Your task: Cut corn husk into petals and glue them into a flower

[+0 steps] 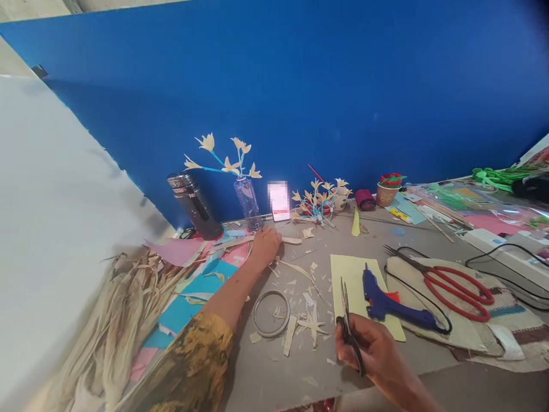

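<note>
Across the cluttered grey surface [274, 372], you reach.
Your left hand [265, 246] curls over a pale dried-husk strip [292, 241], pinning it; your right hand [380, 355] holds small black scissors [348, 323] upright, blades safely shut.

Matte blue backboard [326, 86] upright along the far edge of the grey tabletop [266, 377], large white panel [51, 217] closing the left side, pale wall [26, 8] above at top left, even diffuse light, soft shadow on the blue beside the white panel.

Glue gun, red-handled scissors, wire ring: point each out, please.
Glue gun [380, 300]: head view, on its blue body.
Red-handled scissors [429, 276]: head view, where blades meet handles.
Wire ring [255, 316]: head view, on its left rim.
</note>
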`<move>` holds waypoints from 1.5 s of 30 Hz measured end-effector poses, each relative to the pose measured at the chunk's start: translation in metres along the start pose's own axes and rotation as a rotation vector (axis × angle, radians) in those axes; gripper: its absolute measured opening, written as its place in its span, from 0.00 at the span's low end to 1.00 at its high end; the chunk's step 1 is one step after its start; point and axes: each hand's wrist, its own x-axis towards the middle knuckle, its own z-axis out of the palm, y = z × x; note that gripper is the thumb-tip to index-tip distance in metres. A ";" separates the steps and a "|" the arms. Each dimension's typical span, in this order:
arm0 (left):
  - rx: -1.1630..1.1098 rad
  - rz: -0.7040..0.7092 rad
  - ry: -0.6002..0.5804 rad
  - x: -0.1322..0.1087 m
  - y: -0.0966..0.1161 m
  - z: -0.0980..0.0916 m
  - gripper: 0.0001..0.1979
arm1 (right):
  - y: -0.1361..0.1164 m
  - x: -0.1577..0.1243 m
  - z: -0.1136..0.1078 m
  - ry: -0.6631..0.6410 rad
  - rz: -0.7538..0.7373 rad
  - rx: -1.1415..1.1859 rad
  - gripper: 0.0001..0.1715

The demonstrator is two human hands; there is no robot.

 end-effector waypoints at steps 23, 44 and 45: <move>-1.299 -0.479 0.179 -0.101 0.040 -0.052 0.10 | -0.039 0.023 0.023 -0.104 -0.091 -1.264 0.14; -1.179 -0.387 0.236 -0.115 0.052 -0.042 0.09 | -0.074 0.116 0.051 0.115 -0.146 -0.079 0.23; -1.201 -0.410 0.223 -0.114 0.052 -0.041 0.08 | -0.070 0.118 0.053 0.142 -0.143 -0.072 0.21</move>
